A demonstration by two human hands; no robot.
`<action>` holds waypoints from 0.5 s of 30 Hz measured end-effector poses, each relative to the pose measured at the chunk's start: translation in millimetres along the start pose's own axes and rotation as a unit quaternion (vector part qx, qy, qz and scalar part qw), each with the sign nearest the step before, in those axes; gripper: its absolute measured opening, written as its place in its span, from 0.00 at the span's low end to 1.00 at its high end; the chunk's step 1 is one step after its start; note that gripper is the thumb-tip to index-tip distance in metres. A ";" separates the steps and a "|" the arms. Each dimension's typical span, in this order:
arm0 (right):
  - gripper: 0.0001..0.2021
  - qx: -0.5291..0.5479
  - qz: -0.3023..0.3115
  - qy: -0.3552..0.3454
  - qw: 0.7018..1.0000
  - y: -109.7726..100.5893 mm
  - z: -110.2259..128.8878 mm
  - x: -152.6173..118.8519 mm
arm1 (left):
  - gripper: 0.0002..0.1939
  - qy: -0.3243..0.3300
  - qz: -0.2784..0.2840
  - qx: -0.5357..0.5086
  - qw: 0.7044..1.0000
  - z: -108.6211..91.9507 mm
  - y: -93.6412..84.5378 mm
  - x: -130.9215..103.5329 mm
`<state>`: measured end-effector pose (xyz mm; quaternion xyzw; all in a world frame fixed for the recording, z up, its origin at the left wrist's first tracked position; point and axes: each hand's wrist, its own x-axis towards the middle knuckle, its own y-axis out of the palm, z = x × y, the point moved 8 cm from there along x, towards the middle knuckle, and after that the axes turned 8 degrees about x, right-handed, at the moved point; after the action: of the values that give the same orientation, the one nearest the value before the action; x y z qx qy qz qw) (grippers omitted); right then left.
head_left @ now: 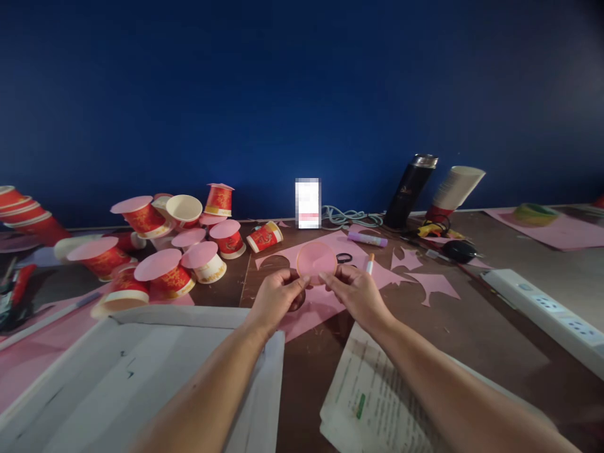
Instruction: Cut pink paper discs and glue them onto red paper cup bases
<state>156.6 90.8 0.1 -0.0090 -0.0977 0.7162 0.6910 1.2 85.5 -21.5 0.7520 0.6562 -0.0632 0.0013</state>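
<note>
Left hand [276, 301] and right hand [362, 296] are both nearly closed in a pinch, a pink disc [316, 261] being gripped between them at its lower edge. The disc is held over pink paper [325, 309] on the bench [448, 333]. Red cups [174, 283] are grouped to the left, several capped with similar discs [158, 264]. A purple tube [367, 240] is noted beyond the right hand.

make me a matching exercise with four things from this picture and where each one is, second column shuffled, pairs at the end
1. round pink disc
2. black cylindrical flask
3. yellow-green ring
4. long white power strip

A. lying on a pink sheet
B. sockets facing up
C. between left hand and right hand
D. standing before the dark blue wall

Pairs: 1-C, 2-D, 3-A, 4-B
</note>
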 end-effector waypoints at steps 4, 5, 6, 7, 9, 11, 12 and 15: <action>0.17 -0.014 -0.008 -0.008 1.000 -1.1 1.5 -0.8 | 0.17 0.002 0.006 -0.004 1.000 1.3 0.1 0.6; 0.17 -0.018 -0.008 -0.012 1.000 -1.0 1.6 -1.0 | 0.17 0.003 0.006 -0.004 1.000 1.5 0.1 0.7; 0.17 -0.021 -0.007 -0.017 1.000 -0.9 1.6 -1.1 | 0.17 0.005 0.007 -0.005 1.000 1.6 0.2 0.9; 0.17 -0.026 -0.008 -0.021 0.999 -0.9 1.7 -1.3 | 0.17 0.007 0.008 -0.005 1.000 1.7 0.3 1.1; 0.16 -0.036 -0.007 -0.032 0.999 -0.5 2.3 -1.7 | 0.17 0.009 0.011 -0.006 1.000 1.3 0.7 1.2; 0.15 -0.044 -0.006 -0.043 0.998 0.3 3.8 -2.4 | 0.17 0.010 0.014 -0.007 1.000 0.5 1.5 0.9; 0.15 -0.047 -0.006 -0.048 0.998 0.6 4.7 -2.8 | 0.17 0.011 0.017 -0.008 1.000 -0.3 2.2 0.5; 0.14 -0.059 -0.014 -0.058 0.997 0.6 7.1 -4.0 | 0.18 0.013 0.021 -0.006 1.000 -3.4 4.7 -1.4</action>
<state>155.1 85.9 6.4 -0.0067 -0.1794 0.6989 0.6923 5.9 83.8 -18.4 0.7662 0.6407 -0.0496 -0.0017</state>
